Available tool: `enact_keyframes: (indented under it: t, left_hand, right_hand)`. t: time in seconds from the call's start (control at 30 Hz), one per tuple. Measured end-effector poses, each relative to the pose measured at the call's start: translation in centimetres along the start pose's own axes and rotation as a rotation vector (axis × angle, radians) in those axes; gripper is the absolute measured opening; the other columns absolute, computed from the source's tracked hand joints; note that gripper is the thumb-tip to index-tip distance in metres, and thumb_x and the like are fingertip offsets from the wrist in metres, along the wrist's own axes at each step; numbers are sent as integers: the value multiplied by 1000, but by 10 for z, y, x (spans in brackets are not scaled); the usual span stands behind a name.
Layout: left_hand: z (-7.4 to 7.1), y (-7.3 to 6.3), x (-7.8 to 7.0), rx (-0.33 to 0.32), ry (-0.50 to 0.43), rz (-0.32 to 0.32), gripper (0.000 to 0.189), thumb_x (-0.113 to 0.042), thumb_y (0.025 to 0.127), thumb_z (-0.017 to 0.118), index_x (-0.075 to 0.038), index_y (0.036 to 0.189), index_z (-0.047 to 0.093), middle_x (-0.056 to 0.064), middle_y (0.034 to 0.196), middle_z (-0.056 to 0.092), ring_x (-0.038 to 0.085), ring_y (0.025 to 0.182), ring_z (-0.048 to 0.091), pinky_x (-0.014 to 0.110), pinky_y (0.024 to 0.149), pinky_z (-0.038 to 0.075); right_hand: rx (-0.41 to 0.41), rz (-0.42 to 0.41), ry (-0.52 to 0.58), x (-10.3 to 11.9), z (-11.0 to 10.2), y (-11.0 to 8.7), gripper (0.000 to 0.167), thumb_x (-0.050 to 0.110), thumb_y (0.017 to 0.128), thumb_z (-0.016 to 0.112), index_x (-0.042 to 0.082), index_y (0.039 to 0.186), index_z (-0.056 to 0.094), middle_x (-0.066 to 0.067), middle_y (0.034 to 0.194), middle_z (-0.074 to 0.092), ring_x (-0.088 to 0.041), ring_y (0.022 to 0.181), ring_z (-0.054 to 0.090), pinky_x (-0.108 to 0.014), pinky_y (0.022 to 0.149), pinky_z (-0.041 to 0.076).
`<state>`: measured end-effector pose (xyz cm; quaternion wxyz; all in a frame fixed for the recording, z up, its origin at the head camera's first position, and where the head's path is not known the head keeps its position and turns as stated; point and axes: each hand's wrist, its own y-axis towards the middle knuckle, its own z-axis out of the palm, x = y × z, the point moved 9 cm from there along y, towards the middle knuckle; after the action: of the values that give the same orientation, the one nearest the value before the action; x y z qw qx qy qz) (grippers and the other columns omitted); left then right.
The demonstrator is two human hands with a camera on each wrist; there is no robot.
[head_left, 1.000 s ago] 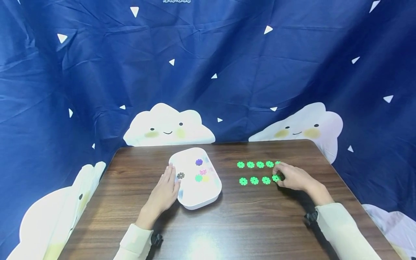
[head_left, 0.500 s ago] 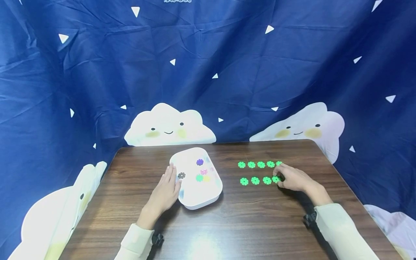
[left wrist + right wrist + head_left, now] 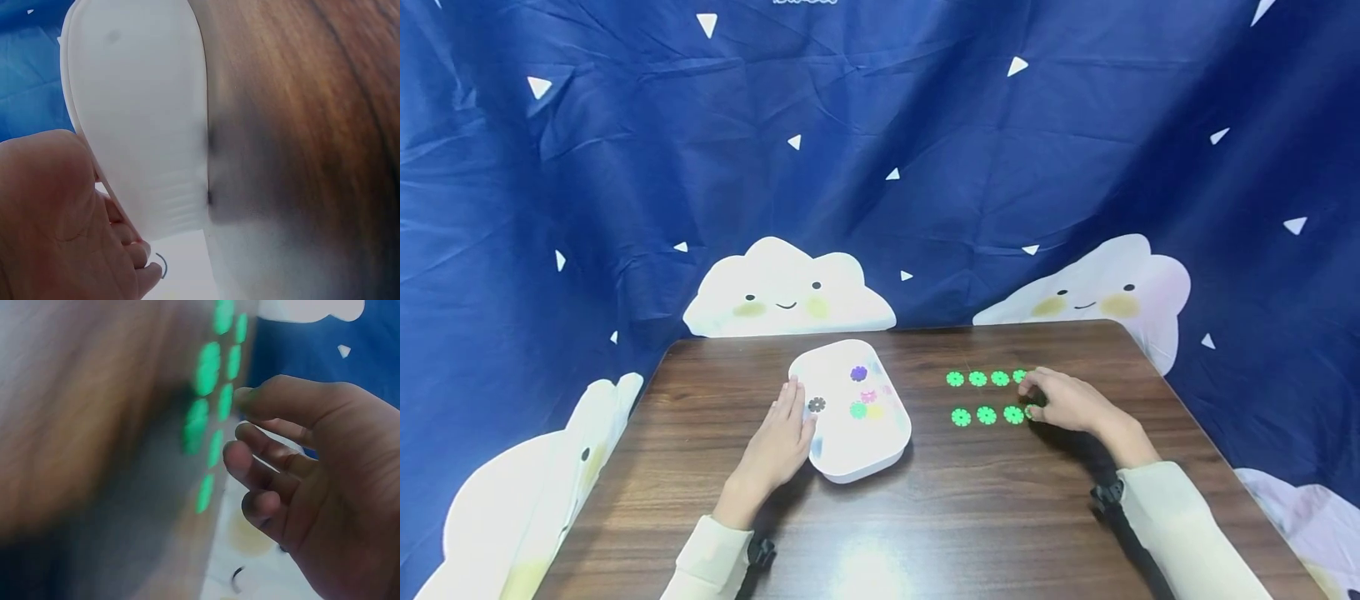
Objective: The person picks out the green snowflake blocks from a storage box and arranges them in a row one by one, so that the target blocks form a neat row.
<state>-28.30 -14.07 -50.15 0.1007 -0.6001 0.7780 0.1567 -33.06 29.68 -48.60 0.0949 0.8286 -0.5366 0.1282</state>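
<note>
Two rows of green snowflake-shaped plastic discs (image 3: 987,415) lie on the table's right half. Over their right end is my right hand (image 3: 1067,400), fingers loosely bent and thumb apart from them, with no disc between them in the right wrist view. It partly covers the last disc (image 3: 1029,412) of the near row and hides the end of the far row, whose discs (image 3: 215,449) show in the right wrist view. My left hand (image 3: 778,437) rests with straight fingers along the left rim of a white plastic box (image 3: 857,454); its fingertips (image 3: 147,275) reach along the box's side.
Inside the box are several loose discs: a purple disc (image 3: 859,373), a dark brown disc (image 3: 817,404), a pink disc (image 3: 868,396), a green disc (image 3: 858,410) and a yellow one. The brown wooden table (image 3: 925,517) ends before a blue curtain (image 3: 850,167) with clouds.
My right hand has shifted slightly left and its fingertips have come away from the last near-row disc, now covering more of the far row's end. The left hand and box have stayed put.
</note>
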Motion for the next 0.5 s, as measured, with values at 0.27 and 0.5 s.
enact_keyframes:
  t: [0.27, 0.5]
  left_hand:
    - [0, -2, 1, -11, -8, -6, 66, -28, 114, 41, 12, 164, 23, 28, 176, 14, 44, 164, 19, 60, 132, 25]
    - [-1, 0, 0, -7, -11, -13, 67, -30, 114, 38, 11, 165, 22, 26, 177, 12, 42, 165, 17, 58, 133, 24]
  right_hand:
    - [-19, -94, -12, 49, -22, 27, 10, 18, 94, 76, 19, 104, 72, 9, 95, 71, -8, 78, 59, -34, 67, 50]
    - [-14, -193, -16, 99, -27, 55, 6, 19, 96, 74, 21, 102, 74, 12, 91, 73, -7, 81, 64, -36, 71, 55]
